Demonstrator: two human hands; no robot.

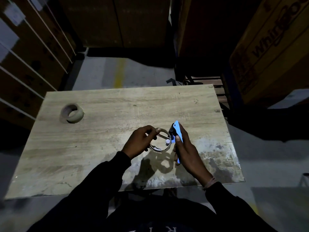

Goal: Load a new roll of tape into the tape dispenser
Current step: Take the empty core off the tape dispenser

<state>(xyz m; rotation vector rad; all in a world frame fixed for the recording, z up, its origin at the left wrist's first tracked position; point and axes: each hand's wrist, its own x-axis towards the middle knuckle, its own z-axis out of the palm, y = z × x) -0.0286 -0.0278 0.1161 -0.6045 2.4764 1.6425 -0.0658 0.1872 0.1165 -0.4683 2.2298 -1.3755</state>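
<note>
Two rolls are in view. The full roll of tape [72,113] lies untouched near the far left corner of the table [117,104], well apart from both hands. The left hand [139,141] grips a thin ring [161,140], apparently a spent core, at the dispenser's hub. The right hand [184,149] is closed around the blue tape dispenser [176,131], held above the near right part of the table. Judged status: core removal in progress; fetching, seating and threading the new roll remain.
</note>
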